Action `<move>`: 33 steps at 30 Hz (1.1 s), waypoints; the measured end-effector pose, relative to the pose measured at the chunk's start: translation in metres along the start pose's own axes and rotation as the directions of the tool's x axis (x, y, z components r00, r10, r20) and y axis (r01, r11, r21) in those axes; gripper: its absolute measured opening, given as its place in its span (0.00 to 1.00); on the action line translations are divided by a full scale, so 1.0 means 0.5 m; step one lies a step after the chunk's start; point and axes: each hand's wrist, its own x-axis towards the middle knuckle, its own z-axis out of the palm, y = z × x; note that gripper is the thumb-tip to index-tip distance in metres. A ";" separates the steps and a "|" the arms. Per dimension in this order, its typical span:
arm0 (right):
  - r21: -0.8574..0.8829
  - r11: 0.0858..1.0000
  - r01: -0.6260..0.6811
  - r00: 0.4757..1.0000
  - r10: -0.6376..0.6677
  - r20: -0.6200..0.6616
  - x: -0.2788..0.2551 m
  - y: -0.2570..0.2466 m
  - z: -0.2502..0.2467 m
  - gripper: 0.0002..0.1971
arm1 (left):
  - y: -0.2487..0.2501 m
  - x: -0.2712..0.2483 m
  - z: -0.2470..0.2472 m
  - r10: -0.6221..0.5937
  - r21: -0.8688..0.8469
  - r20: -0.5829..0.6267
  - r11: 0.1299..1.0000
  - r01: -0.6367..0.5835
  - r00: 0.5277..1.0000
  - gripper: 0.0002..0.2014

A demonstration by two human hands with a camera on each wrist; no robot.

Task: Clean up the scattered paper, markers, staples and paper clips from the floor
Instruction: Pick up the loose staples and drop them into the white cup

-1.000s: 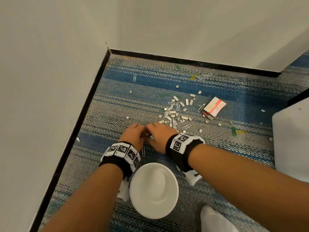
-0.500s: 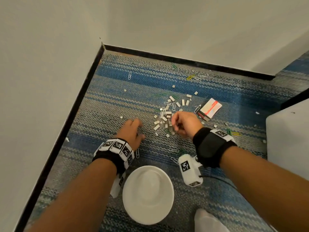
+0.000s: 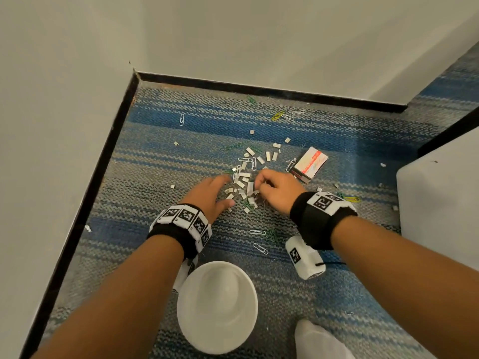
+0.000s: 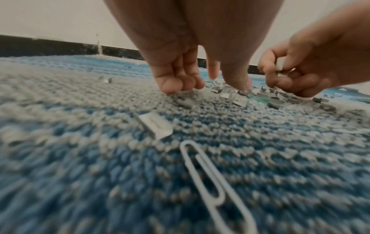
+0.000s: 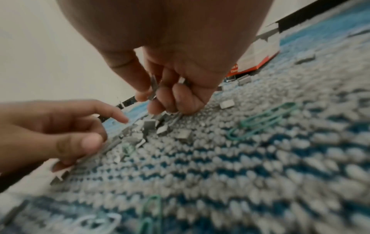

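1. The bowl sits nearest the person, between the forearms, probably kept close so gathered bits can be dropped in quickly.
2. Loose paper clips lie on the carpet just beyond it.
3. The left hand rests with relaxed, spread fingers at the pile's edge, holding nothing, seemingly to corral the pile.
4. The right hand has its fingers curled, pinching several staples lifted from the staple pile.
5. Farther off, the staple box lies beside the pile; more clips are scattered near the wall.
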 end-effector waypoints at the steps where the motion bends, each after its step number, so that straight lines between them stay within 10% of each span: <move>1: 0.081 0.996 -0.024 1.000 0.024 0.002 -0.002 0.001 -0.003 0.09 | 0.003 0.008 -0.001 0.012 0.043 0.019 0.999 -0.013 1.000 0.22; 4: 0.127 0.991 -0.041 0.996 0.052 -0.078 -0.001 0.001 -0.005 0.09 | 0.009 0.018 -0.002 0.032 0.075 0.019 0.997 -0.033 0.999 0.14; 10: -0.396 0.915 0.076 0.997 -0.067 0.035 0.022 -0.015 0.020 0.15 | 0.005 -0.009 -0.016 -0.010 -0.137 -0.155 0.991 -0.011 0.988 0.06; 17: 0.000 1.000 -0.017 0.997 0.017 -0.081 0.006 -0.008 0.004 0.03 | -0.002 -0.010 -0.025 -0.028 -0.110 -0.112 0.994 0.016 0.993 0.05; 21: -0.202 0.973 0.108 0.993 -0.114 -0.020 0.001 -0.001 -0.002 0.06 | 0.013 0.031 -0.021 0.087 0.113 0.044 0.989 -0.092 0.995 0.23; 25: -0.496 0.831 0.251 0.967 -0.188 0.174 -0.002 0.013 -0.003 0.13 | 0.037 0.060 -0.012 0.152 0.206 0.077 0.964 -0.165 0.985 0.16; 33: -0.229 0.960 0.160 0.987 -0.163 0.007 -0.011 0.028 -0.006 0.06 | 0.024 0.042 -0.008 0.189 -0.051 -0.147 0.979 -0.198 0.971 0.04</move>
